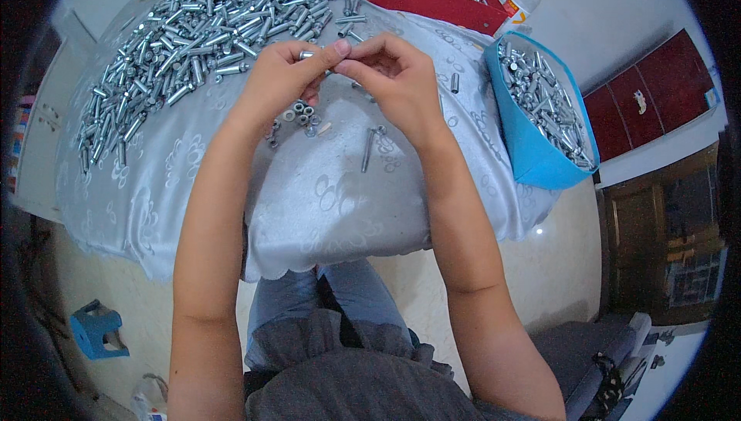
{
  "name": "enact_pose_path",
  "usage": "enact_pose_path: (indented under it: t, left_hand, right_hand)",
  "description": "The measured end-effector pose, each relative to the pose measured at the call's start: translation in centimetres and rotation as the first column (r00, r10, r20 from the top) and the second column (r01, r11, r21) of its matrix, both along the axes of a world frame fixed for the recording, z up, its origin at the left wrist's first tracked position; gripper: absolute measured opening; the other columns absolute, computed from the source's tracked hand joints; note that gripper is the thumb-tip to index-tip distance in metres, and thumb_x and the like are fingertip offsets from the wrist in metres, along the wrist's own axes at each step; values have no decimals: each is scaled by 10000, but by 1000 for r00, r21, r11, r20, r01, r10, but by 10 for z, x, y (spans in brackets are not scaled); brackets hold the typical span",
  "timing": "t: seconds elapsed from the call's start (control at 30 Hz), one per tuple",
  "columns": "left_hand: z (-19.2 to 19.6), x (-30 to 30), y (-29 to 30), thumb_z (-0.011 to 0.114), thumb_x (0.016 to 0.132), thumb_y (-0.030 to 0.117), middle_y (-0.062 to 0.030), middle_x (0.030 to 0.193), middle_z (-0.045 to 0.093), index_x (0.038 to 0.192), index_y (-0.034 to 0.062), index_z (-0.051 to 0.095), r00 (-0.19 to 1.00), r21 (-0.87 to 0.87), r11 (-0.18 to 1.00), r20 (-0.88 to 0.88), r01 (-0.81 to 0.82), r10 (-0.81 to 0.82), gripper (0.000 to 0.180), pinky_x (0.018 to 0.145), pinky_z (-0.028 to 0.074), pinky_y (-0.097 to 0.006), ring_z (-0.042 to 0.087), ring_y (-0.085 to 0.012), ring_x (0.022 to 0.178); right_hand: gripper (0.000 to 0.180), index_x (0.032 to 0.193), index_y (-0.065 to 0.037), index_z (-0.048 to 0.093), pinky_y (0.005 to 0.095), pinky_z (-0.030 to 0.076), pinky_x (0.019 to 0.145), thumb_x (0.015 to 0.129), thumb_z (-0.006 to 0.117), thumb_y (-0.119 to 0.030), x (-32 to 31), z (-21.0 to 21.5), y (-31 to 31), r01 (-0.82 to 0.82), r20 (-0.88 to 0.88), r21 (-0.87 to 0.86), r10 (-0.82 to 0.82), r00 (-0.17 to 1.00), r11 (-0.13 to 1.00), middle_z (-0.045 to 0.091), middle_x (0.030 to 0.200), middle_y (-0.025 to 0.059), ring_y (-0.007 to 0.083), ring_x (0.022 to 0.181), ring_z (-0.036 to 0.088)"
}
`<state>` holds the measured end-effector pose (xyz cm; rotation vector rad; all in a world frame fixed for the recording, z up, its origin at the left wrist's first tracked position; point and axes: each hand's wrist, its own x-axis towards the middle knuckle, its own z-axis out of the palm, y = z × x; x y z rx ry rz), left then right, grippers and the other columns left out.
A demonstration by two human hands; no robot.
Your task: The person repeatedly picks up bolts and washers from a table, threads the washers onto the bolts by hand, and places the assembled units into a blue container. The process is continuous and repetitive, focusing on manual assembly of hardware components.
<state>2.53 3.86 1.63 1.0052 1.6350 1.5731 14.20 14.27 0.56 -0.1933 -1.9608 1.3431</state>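
My left hand (287, 75) is closed, thumb and fingers pinching a small silvery expansion bolt (306, 55), of which only one end shows. My right hand (395, 81) is closed too, its thumb and forefinger pressed together against the left fingertips; what they grip is hidden. Below the left hand lie several loose nuts and washers (301, 112). A single long bolt (367, 151) rests on the cloth below the right hand. Beyond the left hand spreads a large heap of metal expansion bolts (224, 23).
A silvery patterned cloth (332, 213) covers the table. At the right edge stands a blue bin (540, 178) full of metal parts; a red box (432, 13) with more is at the back, beside a clear bottle (525, 0). A blue stool (99, 330) is on the floor at left.
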Motion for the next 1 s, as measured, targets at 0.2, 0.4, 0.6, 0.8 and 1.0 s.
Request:
enact_pose_path:
  t: [0.2,0.4,0.6,0.8,1.0]
  left_hand:
    - [0,-15,-4,558,801,230,52,538,361,692,64,497,926,111,990,359,83,-118,209,407,295,-192,324,-42,447]
    - [-4,-21,1,522,813,156,49,567,310,702,96,437,839,195,965,542,-174,42,153,401,254,-206,287,-47,464]
    - [-6,-22,1,534,801,160,38,586,340,710,82,462,840,188,946,527,-263,128,140,415,277,-205,312,-50,479]
    - [-7,-19,2,525,807,177,45,588,340,711,94,459,853,170,952,503,-254,138,143,425,273,-206,310,-51,488]
    - [-8,-16,4,538,793,201,52,592,334,719,90,480,880,107,954,424,-282,212,146,436,282,-212,306,-48,494]
  right_hand:
    - [129,812,-23,614,273,437,676,725,632,-116,-4,3,-6,89,-82,55,-85,993,994,609,760,67,150,723,567]
    - [170,851,-100,651,355,365,794,719,602,-194,-3,-21,3,32,187,680,-215,959,733,570,892,114,277,897,481]
    - [182,924,-194,647,395,276,890,756,586,-227,-11,-33,-13,-14,283,756,-308,909,655,493,1062,86,282,1034,389]
    - [182,870,-176,657,398,279,849,697,625,-222,-15,-35,-8,18,240,753,-300,923,658,500,1025,82,283,992,398]
    - [149,799,-95,617,390,319,826,679,642,-180,-13,-29,-11,44,228,721,-297,927,691,538,979,76,290,962,439]
